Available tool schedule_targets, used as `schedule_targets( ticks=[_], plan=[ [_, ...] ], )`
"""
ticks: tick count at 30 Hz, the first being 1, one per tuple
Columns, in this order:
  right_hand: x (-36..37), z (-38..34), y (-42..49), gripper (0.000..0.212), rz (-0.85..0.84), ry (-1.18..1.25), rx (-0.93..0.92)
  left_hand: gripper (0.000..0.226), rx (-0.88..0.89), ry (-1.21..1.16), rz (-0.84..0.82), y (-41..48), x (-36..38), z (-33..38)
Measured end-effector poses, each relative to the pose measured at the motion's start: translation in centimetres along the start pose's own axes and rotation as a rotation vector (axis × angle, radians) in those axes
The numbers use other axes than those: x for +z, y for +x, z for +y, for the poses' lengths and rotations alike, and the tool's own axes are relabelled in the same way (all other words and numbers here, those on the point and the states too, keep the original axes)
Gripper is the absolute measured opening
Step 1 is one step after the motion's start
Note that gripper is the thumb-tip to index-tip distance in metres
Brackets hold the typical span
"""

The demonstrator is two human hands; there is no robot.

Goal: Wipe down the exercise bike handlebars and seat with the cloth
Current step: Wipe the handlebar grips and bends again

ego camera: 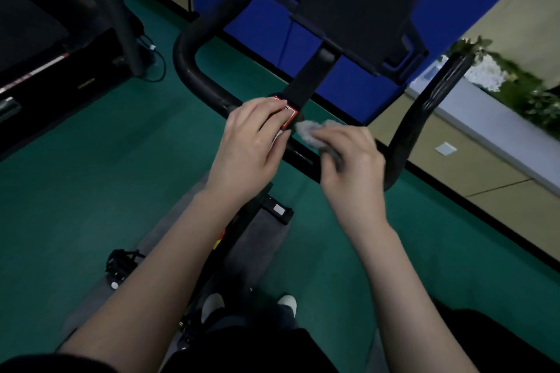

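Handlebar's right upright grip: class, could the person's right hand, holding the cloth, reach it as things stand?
Probably yes. The right hand grips the cloth on the crossbar, near the right upright grip, with only bare bar between them.

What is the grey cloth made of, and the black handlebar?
The cloth, bunched in the right hand, looks like soft fuzzy grey fabric, maybe microfibre. The handlebar looks like a black tube, perhaps coated metal: smooth, with a faint sheen along its bend.
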State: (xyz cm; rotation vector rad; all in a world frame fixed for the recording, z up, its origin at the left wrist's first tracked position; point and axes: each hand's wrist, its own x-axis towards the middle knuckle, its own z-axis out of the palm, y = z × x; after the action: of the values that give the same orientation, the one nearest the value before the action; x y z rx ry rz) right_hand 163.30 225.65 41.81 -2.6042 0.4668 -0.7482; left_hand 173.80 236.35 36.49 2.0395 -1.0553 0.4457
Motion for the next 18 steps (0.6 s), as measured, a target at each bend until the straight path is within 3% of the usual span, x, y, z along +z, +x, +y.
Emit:
schedule_targets(
  ticks=[4,11,18],
  plan=[
    [0.6,0.6,0.3,0.034,-0.219,-0.086,-0.154,0.027,0.017,-0.019,0.003,-0.1,0.1,-0.4],
    [0.6,1.4,-1.3,0.035,-0.096,-0.110,-0.153,0.026,-0.004,-0.061,0.026,-0.1,0.3,-0.6],
    [-0.4,2.3,-1.2,0.038,-0.159,-0.097,-0.186,0.026,-0.003,-0.060,0.019,-0.2,0.2,-0.6]
  ],
)
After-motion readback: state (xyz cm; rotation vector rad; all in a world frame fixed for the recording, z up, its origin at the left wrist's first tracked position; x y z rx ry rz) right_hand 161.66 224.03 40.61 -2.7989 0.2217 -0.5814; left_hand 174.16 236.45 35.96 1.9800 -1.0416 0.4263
